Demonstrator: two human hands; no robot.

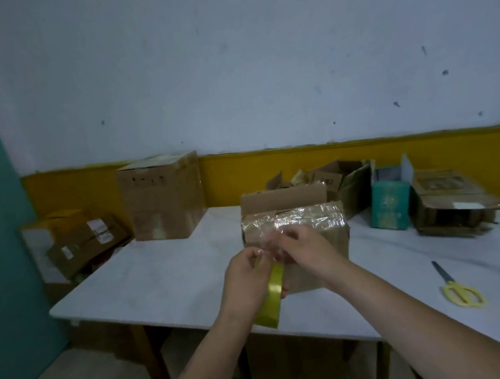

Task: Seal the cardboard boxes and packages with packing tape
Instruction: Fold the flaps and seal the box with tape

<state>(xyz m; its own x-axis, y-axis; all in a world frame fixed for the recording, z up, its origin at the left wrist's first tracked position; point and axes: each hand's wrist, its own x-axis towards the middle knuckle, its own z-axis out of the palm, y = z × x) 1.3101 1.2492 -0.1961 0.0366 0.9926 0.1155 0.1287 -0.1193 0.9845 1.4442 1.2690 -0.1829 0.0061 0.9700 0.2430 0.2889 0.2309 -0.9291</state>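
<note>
1. Cardboard was seen under shiny, wrinkled bands of clear tape on the small brown box (312, 218), which stood in the middle of the white desk (165, 278). A flap at its back stood upright, so its sealing was judged under way, not finished.
2. The yellow roll of packing tape (274, 293) was held just in front of that box. The grip of the left hand (247, 281) was curled round the roll, while the grip of the right hand (306, 248) appeared pinched on the crumpled loose tape end (266, 244).
3. The tall brown carton (162, 200) at the far left of the desk was closed, with tape patches showing, and was judged done.
4. Judged left to do were the open brown cartons (345, 184) behind, the open teal box (389, 207) and the collapsed carton (452, 205) at the far right.
5. The yellow-handled scissors (457, 286) lay near the right edge, well apart from both hands.
6. The fingertips were blurred, and where the tape end was attached could not be told. Whether the parcels (82, 241) stacked low at the left were sealed could not be made out.
</note>
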